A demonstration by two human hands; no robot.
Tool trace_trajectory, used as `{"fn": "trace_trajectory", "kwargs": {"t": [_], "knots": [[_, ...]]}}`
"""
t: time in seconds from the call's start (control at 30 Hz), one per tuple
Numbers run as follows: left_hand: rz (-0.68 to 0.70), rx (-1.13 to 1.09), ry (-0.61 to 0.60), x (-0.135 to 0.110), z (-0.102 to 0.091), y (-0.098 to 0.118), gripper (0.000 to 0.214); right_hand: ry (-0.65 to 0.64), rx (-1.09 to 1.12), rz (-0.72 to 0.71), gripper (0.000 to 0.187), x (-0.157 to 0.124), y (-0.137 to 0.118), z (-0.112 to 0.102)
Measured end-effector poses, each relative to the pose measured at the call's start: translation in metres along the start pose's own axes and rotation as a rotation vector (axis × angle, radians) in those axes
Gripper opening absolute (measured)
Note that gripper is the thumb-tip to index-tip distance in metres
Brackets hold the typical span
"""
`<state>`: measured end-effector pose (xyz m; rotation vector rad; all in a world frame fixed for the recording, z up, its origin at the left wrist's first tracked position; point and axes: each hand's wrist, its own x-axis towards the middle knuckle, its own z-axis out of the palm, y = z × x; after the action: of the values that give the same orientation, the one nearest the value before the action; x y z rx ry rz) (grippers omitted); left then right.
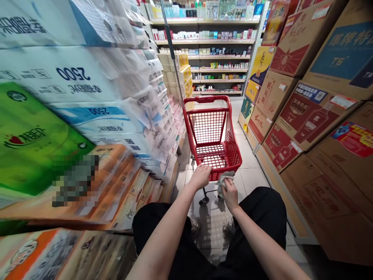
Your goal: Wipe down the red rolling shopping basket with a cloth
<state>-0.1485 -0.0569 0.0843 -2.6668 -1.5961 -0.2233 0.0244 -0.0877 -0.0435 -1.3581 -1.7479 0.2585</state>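
A red plastic shopping cart (204, 128) with a mesh basket stands in the aisle before my knees. Its basket has nothing in it that I can see. My left hand (201, 175) is closed over the near left corner of the basket's rim. At the near right side, my right hand (230, 193) grips a crumpled pale grey cloth (225, 179), which presses against the cart's near edge. A dark pole (170, 42) rises at the cart's far left corner. Wheels (204, 200) show beneath the basket.
Stacked tissue packs (96, 77) rise close on the left, with orange packs (116, 182) lower down. Cardboard cartons (317, 112) line the right side on a low wooden platform (274, 182). Shelves of small goods (201, 41) close the far end. Pale floor tiles (253, 177) run between.
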Motion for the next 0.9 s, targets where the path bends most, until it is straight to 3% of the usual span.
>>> {"fn": "trace_trajectory", "kwargs": {"t": [0.2,0.3,0.47,0.6,0.7,0.9], "knots": [[0.005,-0.009,0.011,0.003,0.002,0.002,0.018,-0.052,-0.062,0.130,0.040,0.017,-0.031,0.004],[-0.005,-0.011,0.000,0.004,0.003,-0.001,0.019,-0.076,0.067,0.176,0.031,0.032,-0.027,-0.002],[-0.006,-0.010,-0.031,0.004,0.002,-0.008,0.024,-0.324,0.269,0.176,0.027,0.018,-0.009,-0.004],[-0.001,-0.017,-0.048,0.004,0.002,-0.008,0.023,-0.168,0.277,0.202,0.038,-0.001,-0.018,0.000],[-0.002,-0.032,-0.033,0.004,0.003,-0.007,0.023,-0.075,0.261,0.142,0.038,0.008,-0.036,-0.001],[-0.018,-0.051,-0.007,0.003,0.004,-0.006,0.022,0.096,0.178,0.384,0.030,0.033,-0.054,0.006]]}}
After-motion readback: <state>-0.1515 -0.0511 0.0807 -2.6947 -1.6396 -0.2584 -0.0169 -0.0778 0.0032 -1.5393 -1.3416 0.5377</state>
